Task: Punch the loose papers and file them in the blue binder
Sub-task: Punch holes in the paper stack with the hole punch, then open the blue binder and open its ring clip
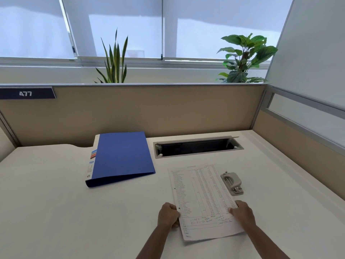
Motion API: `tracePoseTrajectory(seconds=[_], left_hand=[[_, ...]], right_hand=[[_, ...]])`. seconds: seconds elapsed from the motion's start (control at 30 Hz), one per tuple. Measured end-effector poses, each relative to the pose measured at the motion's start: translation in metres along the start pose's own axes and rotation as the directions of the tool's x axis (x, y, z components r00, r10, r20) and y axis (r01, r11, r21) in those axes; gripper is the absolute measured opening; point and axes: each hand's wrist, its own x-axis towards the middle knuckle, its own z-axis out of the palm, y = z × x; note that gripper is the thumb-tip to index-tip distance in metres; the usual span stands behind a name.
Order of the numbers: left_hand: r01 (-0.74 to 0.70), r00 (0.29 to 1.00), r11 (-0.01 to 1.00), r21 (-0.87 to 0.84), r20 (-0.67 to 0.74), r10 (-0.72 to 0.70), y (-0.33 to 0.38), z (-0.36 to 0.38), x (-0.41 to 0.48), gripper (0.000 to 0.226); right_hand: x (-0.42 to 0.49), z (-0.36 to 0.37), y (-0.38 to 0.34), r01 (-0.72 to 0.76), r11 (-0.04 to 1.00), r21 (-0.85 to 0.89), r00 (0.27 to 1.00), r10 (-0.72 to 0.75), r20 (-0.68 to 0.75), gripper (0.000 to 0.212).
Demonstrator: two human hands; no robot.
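Pinching the thin, floppy paper stack (202, 199) lower centre, left hand (168, 214) and right hand (241, 213) clamp opposite side edges, sensibly.

The white desk (56, 193) bears papers (203, 195) nearest at twelve o'clock, a closed blue binder (123, 156) at eleven, a punch (232, 183) at one.

Cannot read the print on the papers (201, 193): too small. Cannot see the fingers of the right hand (242, 213) under them, nor the pots of the 2 plants (113, 60) behind the partition (149, 109).
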Motion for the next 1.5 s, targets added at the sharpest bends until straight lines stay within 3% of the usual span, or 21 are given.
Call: tracePoseTrajectory(seconds=[0.17, 0.3, 0.4, 0.53, 0.73, 1.0, 1.2, 1.33, 1.5], left_hand=[[-0.011, 1.000, 0.999, 0.047, 0.019, 0.010, -0.003, -0.005, 0.001, 0.021], [-0.010, 1.000, 1.000, 0.015, 0.020, 0.010, -0.011, -0.027, 0.002, 0.020], [-0.049, 0.987, 0.999, 0.004, -0.155, 0.049, -0.017, -0.056, 0.007, 0.011], [-0.070, 0.919, 0.996, 0.050, -0.385, 0.084, -0.023, -0.100, 0.011, 0.036], [-0.087, 0.828, 0.996, -0.022, -0.558, 0.060, -0.022, -0.169, 0.018, 0.054], [-0.063, 0.804, 0.993, -0.099, -0.595, -0.008, -0.030, -0.243, 0.048, 0.056], [-0.085, 0.831, 0.978, -0.188, -0.556, -0.035, -0.023, -0.270, 0.080, 0.053], [-0.111, 0.859, 0.963, -0.247, -0.510, -0.031, -0.017, -0.278, 0.100, 0.052], [-0.101, 0.890, 0.934, -0.344, -0.451, -0.069, -0.011, -0.280, 0.116, 0.043]], right_hand=[[0.002, 0.002, 0.003, -0.005, 1.000, 0.004, 0.999, 0.005, -0.041, 0.036], [-0.004, 0.002, 0.003, -0.012, 0.998, -0.054, 0.979, 0.000, -0.203, 0.044], [-0.010, 0.012, -0.007, 0.127, 0.991, -0.044, 0.957, -0.134, -0.256, 0.035], [-0.022, 0.041, -0.041, 0.324, 0.945, 0.052, 0.935, -0.312, -0.171, 0.027], [-0.040, 0.104, -0.104, 0.409, 0.902, 0.140, 0.912, -0.408, -0.041, 0.028], [-0.034, 0.161, -0.173, 0.332, 0.926, 0.178, 0.931, -0.352, 0.097, 0.042], [-0.007, 0.189, -0.211, 0.188, 0.964, 0.187, 0.970, -0.213, 0.121, 0.049], [0.013, 0.206, -0.225, 0.136, 0.973, 0.187, 0.979, -0.161, 0.127, 0.032], [0.027, 0.215, -0.235, 0.110, 0.985, 0.131, 0.990, -0.120, 0.072, 0.048]])
